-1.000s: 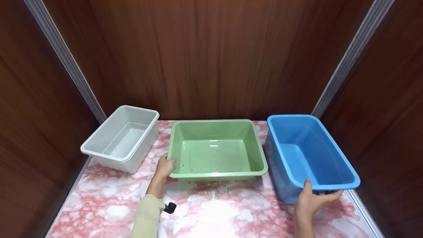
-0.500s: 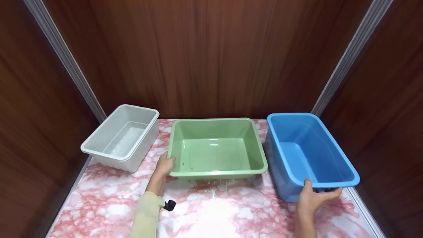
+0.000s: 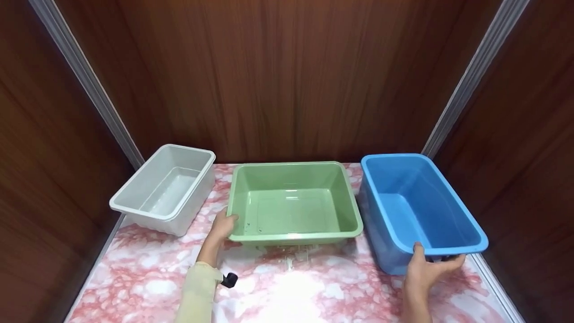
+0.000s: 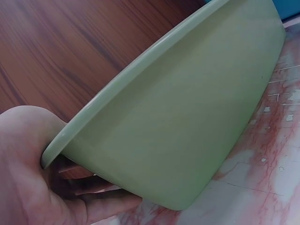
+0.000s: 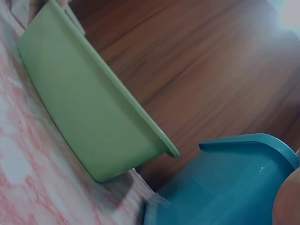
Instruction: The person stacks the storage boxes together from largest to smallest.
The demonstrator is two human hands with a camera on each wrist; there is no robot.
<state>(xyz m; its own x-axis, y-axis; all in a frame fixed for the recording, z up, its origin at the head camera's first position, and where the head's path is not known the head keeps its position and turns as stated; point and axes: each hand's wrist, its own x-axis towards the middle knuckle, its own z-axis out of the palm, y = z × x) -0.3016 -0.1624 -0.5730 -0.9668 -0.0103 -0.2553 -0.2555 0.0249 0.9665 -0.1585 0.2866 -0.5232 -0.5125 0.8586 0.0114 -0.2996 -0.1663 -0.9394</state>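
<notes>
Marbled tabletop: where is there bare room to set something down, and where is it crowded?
The widest bare patch of marbled tabletop lies in front of the green tub, between the left sleeve and right forearm. Another lies in front of the white tub. Crowded: the narrow gap between the green tub and blue tub.

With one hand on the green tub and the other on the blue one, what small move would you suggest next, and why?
I would probably ease the right hand off the blue tub: it appears to rest upright on the table, beside the green tub that the left hand holds, so it likely needs no support.
</notes>
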